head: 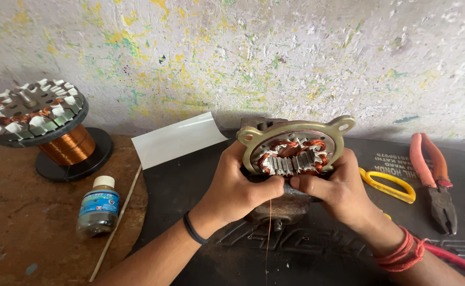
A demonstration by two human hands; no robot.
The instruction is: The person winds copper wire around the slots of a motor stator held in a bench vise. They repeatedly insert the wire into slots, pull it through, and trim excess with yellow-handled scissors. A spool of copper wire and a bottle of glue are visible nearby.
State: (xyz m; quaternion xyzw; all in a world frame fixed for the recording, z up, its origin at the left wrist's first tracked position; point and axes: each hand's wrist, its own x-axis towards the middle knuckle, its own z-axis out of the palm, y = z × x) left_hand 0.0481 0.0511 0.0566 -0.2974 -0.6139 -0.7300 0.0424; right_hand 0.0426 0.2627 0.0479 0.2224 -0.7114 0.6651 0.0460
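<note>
copper windings ring the stator (295,153), propped upright on the dark mat (190,185) of the bench. left hand (238,190) and right hand (332,188) clamp its lower rim, fingers pinched shut on a thin wire (269,233). a snag could snap it. the base underneath stays hidden.

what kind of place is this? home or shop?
Probably a small motor-rewinding repair bench. Both hands, left hand and right hand, grip a motor stator with copper windings; a copper wire spool and red-handled pliers lie nearby.
</note>
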